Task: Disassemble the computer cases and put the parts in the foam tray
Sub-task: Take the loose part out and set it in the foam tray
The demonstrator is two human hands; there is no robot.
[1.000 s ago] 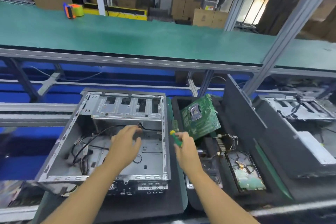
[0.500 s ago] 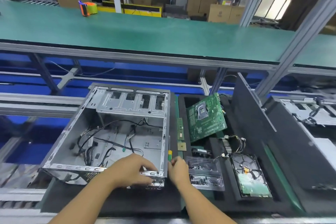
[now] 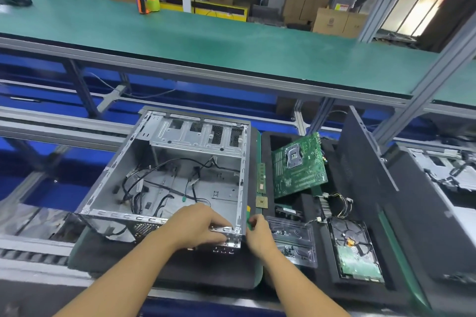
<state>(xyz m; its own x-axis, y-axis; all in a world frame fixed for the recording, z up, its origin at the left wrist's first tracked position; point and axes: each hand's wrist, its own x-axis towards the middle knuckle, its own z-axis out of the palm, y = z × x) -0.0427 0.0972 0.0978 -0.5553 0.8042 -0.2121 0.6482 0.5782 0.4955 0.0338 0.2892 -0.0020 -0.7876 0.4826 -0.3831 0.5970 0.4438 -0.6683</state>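
An open grey computer case (image 3: 134, 162) lies on its side with loose black cables (image 3: 144, 183) inside. My left hand (image 3: 198, 224) grips the case's near right rim. My right hand (image 3: 258, 233) holds a green and yellow screwdriver (image 3: 248, 213) just outside that corner. To the right, the black foam tray (image 3: 322, 275) holds a tilted green motherboard (image 3: 298, 165), a RAM stick (image 3: 261, 177), a CPU chip (image 3: 261, 202), a clear plastic part (image 3: 293, 242) and a hard drive (image 3: 356, 252).
A dark side panel (image 3: 365, 188) leans upright beside the tray. Another opened case (image 3: 443, 175) stands at the far right. A green conveyor shelf (image 3: 206, 38) runs behind, carrying an orange tape dispenser (image 3: 146, 4). Cardboard boxes (image 3: 332, 20) are stacked beyond.
Both hands drew back from inside the case toward me. The left hand now grips the near right rim, and the right hand brought the screwdriver down beside that corner.
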